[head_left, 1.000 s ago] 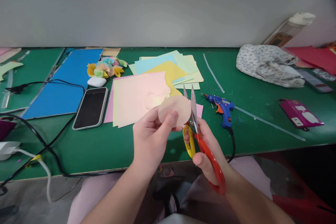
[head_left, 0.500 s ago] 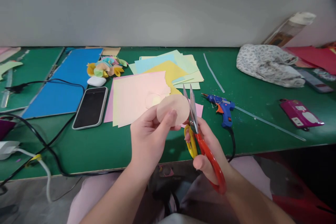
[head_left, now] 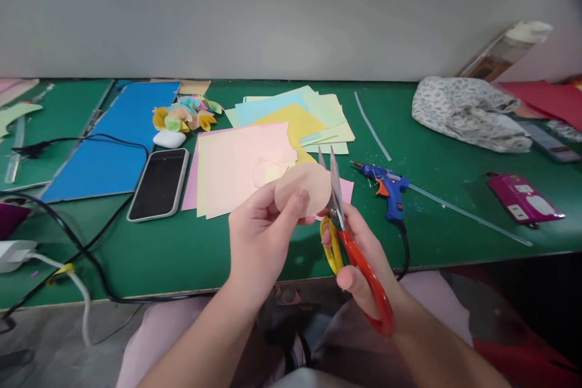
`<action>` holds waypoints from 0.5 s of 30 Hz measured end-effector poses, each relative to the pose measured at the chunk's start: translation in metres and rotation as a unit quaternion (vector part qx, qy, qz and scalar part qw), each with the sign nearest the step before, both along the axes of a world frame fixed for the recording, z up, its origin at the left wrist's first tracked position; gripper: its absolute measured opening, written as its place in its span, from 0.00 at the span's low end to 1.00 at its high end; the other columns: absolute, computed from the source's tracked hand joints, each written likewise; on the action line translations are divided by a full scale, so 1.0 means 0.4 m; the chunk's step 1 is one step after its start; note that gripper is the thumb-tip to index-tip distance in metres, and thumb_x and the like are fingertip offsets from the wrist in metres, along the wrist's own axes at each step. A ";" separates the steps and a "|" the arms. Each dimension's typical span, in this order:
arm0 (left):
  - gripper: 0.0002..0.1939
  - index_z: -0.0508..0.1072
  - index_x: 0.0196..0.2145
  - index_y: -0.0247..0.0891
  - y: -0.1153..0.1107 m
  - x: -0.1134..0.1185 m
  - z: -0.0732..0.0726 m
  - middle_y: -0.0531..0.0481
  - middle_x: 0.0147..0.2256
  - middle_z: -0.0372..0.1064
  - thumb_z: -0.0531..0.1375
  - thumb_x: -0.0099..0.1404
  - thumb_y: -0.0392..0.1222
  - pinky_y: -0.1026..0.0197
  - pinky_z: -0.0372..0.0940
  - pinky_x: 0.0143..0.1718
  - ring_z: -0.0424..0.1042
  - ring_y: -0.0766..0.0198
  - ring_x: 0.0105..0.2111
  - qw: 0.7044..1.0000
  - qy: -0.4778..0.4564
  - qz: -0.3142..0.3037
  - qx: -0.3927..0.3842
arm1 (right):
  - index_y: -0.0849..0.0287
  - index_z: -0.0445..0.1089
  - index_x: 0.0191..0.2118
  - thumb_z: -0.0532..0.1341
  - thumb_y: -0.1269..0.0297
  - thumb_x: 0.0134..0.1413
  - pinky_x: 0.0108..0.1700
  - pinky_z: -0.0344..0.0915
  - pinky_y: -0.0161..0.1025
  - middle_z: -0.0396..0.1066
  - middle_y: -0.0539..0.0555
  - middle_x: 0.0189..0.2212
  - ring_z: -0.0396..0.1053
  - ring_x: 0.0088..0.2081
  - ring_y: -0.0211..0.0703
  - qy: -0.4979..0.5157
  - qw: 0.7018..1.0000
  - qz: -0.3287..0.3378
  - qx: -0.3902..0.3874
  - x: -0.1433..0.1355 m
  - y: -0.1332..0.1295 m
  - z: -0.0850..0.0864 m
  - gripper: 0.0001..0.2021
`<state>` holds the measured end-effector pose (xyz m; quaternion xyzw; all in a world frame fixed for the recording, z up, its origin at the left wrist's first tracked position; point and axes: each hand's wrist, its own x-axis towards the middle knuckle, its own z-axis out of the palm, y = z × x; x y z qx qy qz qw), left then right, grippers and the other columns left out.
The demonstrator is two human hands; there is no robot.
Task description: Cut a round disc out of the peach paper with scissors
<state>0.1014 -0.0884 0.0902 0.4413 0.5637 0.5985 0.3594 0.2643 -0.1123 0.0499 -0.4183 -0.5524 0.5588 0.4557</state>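
Note:
My left hand (head_left: 261,230) pinches a round, pale peach paper piece (head_left: 309,185) between thumb and fingers, above the front part of the green table. Scissors (head_left: 339,218) with one red and one yellow handle are in my right hand (head_left: 364,254). Their blades point away from me, slightly parted, right beside the disc's right edge. Behind my left hand lie stacked pink and cream sheets (head_left: 240,163), the top one with a ragged cut edge. Yellow, blue and green sheets (head_left: 291,109) are fanned out farther back.
A phone (head_left: 159,185), a white case (head_left: 169,139), paper flowers (head_left: 188,114) and a blue board (head_left: 113,133) are left. Black cables (head_left: 86,248) cross the left front. To the right are a blue glue gun (head_left: 386,185), glue sticks (head_left: 473,215), a purple device (head_left: 522,197) and cloth (head_left: 464,112).
The whole view has shifted very slightly. My left hand and the paper disc are a little farther right, and the scissors keep nearly the same pose.

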 end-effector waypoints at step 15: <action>0.05 0.82 0.29 0.40 0.002 0.000 0.008 0.60 0.19 0.75 0.71 0.62 0.38 0.69 0.74 0.23 0.77 0.67 0.19 1.000 -0.024 -0.013 0.002 | 0.52 0.71 0.60 0.67 0.20 0.47 0.33 0.66 0.42 0.68 0.55 0.41 0.65 0.36 0.48 -0.022 1.000 0.000 0.018 -0.005 0.004 0.002 0.46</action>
